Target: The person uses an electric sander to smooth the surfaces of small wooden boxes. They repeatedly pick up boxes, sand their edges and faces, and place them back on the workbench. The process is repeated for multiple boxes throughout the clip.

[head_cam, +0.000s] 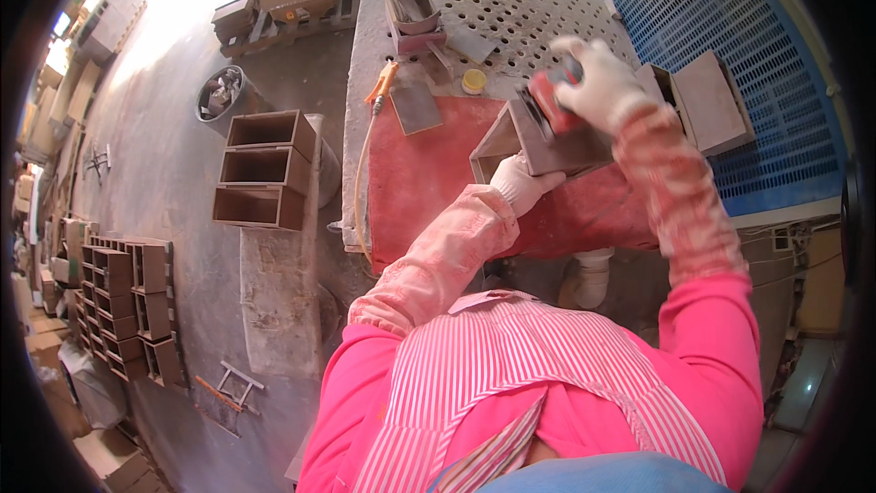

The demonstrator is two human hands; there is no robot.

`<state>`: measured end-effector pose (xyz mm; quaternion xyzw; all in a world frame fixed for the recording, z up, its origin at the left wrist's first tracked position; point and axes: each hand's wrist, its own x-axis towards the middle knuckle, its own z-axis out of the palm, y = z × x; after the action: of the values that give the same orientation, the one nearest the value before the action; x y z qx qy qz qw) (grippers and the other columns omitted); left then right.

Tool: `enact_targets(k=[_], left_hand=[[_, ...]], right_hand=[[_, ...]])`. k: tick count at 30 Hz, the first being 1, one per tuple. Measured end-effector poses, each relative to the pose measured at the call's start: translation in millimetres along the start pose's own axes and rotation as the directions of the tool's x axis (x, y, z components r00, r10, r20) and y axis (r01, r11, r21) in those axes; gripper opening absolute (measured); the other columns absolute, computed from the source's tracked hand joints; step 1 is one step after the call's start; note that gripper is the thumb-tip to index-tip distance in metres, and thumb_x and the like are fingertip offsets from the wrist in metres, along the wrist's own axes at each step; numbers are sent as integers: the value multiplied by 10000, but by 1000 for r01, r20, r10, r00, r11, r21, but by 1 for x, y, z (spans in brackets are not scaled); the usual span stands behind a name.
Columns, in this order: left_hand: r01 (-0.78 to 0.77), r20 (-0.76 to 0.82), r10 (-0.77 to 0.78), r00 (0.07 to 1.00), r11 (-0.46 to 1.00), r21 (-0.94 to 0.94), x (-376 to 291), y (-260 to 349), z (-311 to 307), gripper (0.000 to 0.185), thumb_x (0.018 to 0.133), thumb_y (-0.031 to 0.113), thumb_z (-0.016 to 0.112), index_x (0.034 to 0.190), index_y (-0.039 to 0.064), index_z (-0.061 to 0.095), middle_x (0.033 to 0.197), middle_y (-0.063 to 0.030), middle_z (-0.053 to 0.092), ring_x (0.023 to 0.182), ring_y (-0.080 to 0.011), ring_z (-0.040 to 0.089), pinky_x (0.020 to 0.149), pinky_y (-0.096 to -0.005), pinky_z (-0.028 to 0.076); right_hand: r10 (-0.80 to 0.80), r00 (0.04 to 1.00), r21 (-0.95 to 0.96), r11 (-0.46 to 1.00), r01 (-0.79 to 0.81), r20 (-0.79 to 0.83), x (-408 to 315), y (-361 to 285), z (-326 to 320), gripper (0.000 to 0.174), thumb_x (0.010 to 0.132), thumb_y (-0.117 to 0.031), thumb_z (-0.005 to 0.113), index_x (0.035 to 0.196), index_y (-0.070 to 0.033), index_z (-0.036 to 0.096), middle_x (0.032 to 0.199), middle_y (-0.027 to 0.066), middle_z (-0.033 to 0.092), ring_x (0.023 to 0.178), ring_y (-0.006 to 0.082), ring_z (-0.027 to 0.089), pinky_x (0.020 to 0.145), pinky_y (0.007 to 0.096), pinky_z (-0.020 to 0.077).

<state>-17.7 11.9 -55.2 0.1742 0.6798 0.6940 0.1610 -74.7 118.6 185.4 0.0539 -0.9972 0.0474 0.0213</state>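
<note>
My left hand [525, 183], in a white knit glove, grips the lower edge of an open box [564, 150] of brown board. The box is tilted over a red cloth [438, 171] on the bench. My right hand [599, 82], also gloved, is closed around a red and dark power sander [553, 103], held against the upper side of the box; hand and tool are blurred. Part of the sander is hidden by my fingers. Left of the box, a flat dark board [416, 108] lies partly on the cloth.
An orange air blow gun [383, 82] with a hose lies at the bench's left edge. Near it are a yellow-lidded tub [473, 81] and a small box [416, 31] holding scraps. Another box [712, 103] stands right, by the blue grille [766, 157]. Three open boxes [260, 168] stand left.
</note>
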Motion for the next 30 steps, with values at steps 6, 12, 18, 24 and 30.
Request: enact_targets(k=[6,12,18,24,30], left_hand=[[-354,-88,392,916,684,-637,7,7,5,464,1011,202,820,1431,61,683,1301,-102,786,1161,-230,757,1011,-391,607],[88,-58,-103,993,971,-222,-7,6,-1,369,986,112,850,1328,-8,781,1236,-67,832,1104,-171,767,982,-350,611],[85,-73,-91,993,992,-89,-4,5,-5,346,1003,105,837,1332,9,790,1228,-53,830,1090,-162,764,961,-359,621],[-411,-46,598,800,603,684,0,1,-7,436,979,158,855,1395,76,758,1200,-63,837,1065,-199,780,981,-383,607],[331,-186,-292,938,913,238,-21,26,-22,388,953,188,784,1324,71,777,1128,-120,827,1068,-369,786,907,-500,626]], right_hand=[[-184,983,112,977,181,20,-70,-28,12,524,920,-388,814,1423,-272,726,1232,213,683,1162,440,731,1032,525,595],[8,999,85,996,-12,49,47,4,17,662,894,-350,813,1531,-226,685,1449,218,689,1288,426,708,1105,508,579],[157,987,11,988,-157,-15,10,75,-4,585,871,-299,819,1442,-211,727,1331,181,735,1189,395,741,1052,482,604],[-232,966,129,968,218,110,-57,17,2,580,971,-445,763,1513,-251,696,1360,253,658,1229,470,728,1099,543,578],[-75,981,137,989,51,179,10,16,-17,635,935,-318,755,1558,-225,673,1428,212,675,1260,423,716,1084,498,580]])
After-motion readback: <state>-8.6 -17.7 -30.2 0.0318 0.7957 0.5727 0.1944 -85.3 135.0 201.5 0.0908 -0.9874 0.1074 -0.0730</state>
